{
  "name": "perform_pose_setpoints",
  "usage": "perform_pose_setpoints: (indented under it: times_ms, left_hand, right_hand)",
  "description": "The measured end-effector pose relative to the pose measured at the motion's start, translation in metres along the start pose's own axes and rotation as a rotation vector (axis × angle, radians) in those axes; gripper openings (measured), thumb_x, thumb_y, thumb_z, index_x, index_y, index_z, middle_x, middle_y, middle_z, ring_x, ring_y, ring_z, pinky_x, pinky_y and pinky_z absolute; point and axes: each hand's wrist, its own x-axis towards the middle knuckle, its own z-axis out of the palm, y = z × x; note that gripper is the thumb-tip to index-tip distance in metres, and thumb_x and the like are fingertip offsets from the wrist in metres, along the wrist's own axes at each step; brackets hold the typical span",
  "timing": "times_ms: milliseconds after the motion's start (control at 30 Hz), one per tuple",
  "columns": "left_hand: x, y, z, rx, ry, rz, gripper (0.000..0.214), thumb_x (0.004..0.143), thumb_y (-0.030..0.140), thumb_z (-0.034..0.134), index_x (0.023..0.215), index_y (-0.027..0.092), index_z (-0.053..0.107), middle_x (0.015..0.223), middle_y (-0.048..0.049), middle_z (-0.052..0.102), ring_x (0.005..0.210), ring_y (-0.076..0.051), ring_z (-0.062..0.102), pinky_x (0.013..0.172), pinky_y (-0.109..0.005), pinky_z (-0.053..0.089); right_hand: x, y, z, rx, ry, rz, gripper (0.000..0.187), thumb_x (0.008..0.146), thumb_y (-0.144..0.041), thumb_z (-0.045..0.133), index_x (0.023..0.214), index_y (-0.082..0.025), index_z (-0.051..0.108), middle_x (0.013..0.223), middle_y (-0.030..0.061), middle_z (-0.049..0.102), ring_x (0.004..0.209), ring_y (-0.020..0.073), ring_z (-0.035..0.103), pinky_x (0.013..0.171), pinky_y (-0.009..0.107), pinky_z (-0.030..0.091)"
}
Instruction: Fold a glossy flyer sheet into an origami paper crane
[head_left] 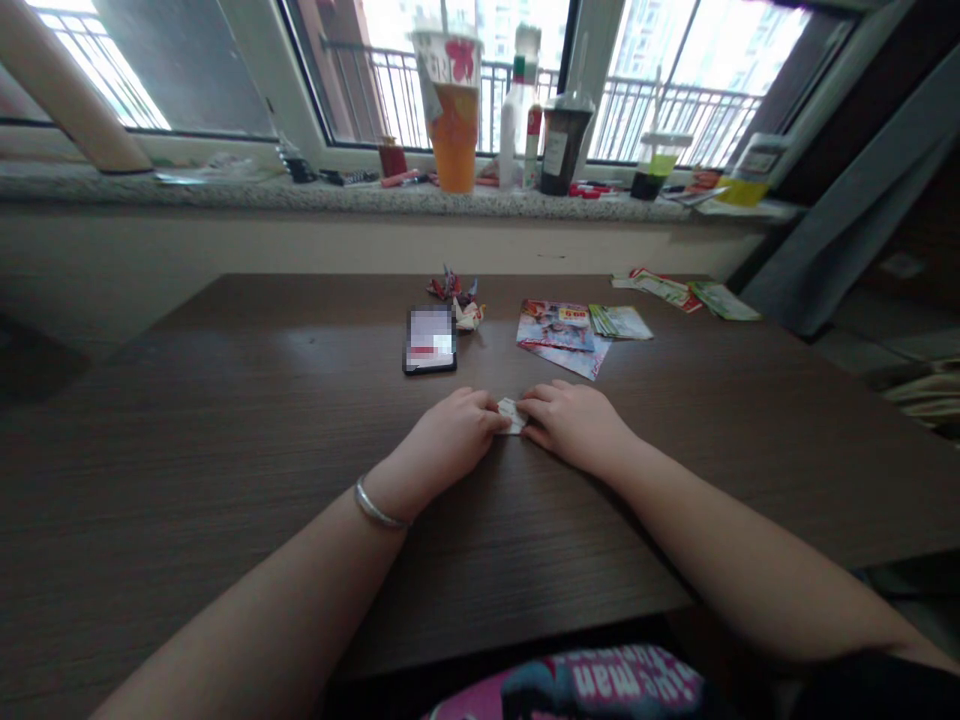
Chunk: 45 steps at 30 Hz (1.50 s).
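My paper (512, 418) is white. My bracelet (373, 511) is silver. The table (225, 420) is brown with thin lines. Near its far edge, one folded shape (452, 288) is red and purple.

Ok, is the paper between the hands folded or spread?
Folded, it seems: the whitish paper is a small angular piece; the left hand and right hand partly cover it.

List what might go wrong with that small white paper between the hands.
The left hand and right hand grip opposite sides of the small white paper, so uneven pulling might tear it. The phone lies just beyond the left hand; a forward sweep could bump it.
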Motion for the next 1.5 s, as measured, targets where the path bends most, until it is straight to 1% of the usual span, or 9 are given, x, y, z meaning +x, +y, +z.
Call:
perform_pose_setpoints:
  times_ms: [133,233,467,633,767,967,1200,1367,1500]
  left_hand:
    - [0.002,-0.001,0.002,-0.062,0.010,-0.047,0.021,0.083,0.008,0.053,0.094,0.014,0.070,0.093,-0.0085,0.067,0.092,-0.022,0.061,0.090,-0.036,0.048]
    - [0.003,-0.002,0.007,-0.131,0.040,-0.078,0.017,0.082,0.008,0.055,0.092,0.013,0.068,0.093,-0.0095,0.066,0.093,-0.023,0.060,0.090,-0.036,0.048]
    - [0.003,-0.010,0.017,-0.153,0.133,-0.083,0.015,0.082,0.017,0.059,0.095,0.015,0.066,0.099,-0.0093,0.065,0.096,-0.023,0.059,0.089,-0.037,0.046]
    - [0.002,-0.014,0.018,-0.117,0.129,-0.069,0.016,0.083,0.023,0.061,0.097,0.020,0.068,0.098,-0.0065,0.067,0.096,-0.024,0.059,0.090,-0.041,0.042]
    - [0.002,-0.014,0.016,-0.130,0.136,-0.073,0.019,0.081,0.028,0.066,0.098,0.021,0.069,0.099,-0.0058,0.068,0.095,-0.024,0.060,0.087,-0.039,0.041]
    - [0.002,-0.016,0.016,-0.128,0.207,-0.108,0.015,0.082,0.026,0.067,0.095,0.019,0.070,0.095,-0.0049,0.071,0.088,-0.022,0.061,0.083,-0.036,0.042]
    - [0.001,-0.015,0.015,-0.316,0.348,-0.219,0.014,0.085,0.031,0.064,0.085,0.019,0.070,0.087,-0.0041,0.071,0.084,-0.020,0.061,0.080,-0.033,0.044]
    - [0.003,-0.011,0.014,-0.625,0.377,-0.365,0.022,0.083,0.038,0.063,0.084,0.017,0.070,0.085,-0.0041,0.070,0.082,-0.020,0.062,0.075,-0.031,0.045]
    - [0.003,-0.007,0.012,-0.820,0.380,-0.429,0.027,0.082,0.041,0.062,0.080,0.016,0.070,0.078,-0.0034,0.068,0.076,-0.018,0.060,0.070,-0.029,0.045]
  right_hand:
    - [0.000,0.002,0.003,0.066,0.030,-0.077,0.025,0.090,-0.029,0.053,0.109,-0.021,0.067,0.108,0.0081,0.067,0.104,0.0233,0.057,0.086,0.032,0.043]
    - [0.001,0.003,0.004,0.106,0.032,-0.089,0.025,0.088,-0.027,0.055,0.109,-0.021,0.067,0.107,0.0078,0.066,0.103,0.0227,0.057,0.087,0.032,0.043]
    - [0.003,0.007,0.010,0.109,0.037,-0.028,0.025,0.087,-0.027,0.055,0.109,-0.020,0.066,0.105,0.0083,0.066,0.100,0.0226,0.058,0.084,0.031,0.044]
    - [0.005,0.008,0.012,0.103,0.043,-0.003,0.023,0.088,-0.025,0.051,0.104,-0.018,0.067,0.099,0.0089,0.067,0.096,0.0219,0.060,0.084,0.030,0.043]
    - [0.005,0.008,0.011,0.109,0.052,0.045,0.019,0.088,-0.024,0.051,0.095,-0.018,0.067,0.094,0.0076,0.069,0.088,0.0205,0.063,0.077,0.029,0.043]
    - [0.005,0.010,0.014,0.206,0.148,0.169,0.017,0.085,-0.025,0.052,0.087,-0.020,0.068,0.088,0.0043,0.072,0.080,0.0187,0.064,0.068,0.027,0.041]
    - [0.007,0.010,0.020,0.374,0.216,0.247,0.016,0.082,-0.026,0.055,0.085,-0.021,0.070,0.084,0.0021,0.073,0.076,0.0176,0.064,0.065,0.026,0.040]
    - [0.007,0.007,0.019,0.566,0.222,0.253,0.013,0.079,-0.023,0.057,0.081,-0.020,0.069,0.078,0.0013,0.071,0.069,0.0140,0.060,0.063,0.024,0.040]
    - [0.007,0.004,0.020,0.736,0.243,0.215,0.011,0.079,-0.020,0.056,0.079,-0.018,0.067,0.072,0.0001,0.067,0.065,0.0115,0.057,0.062,0.023,0.040]
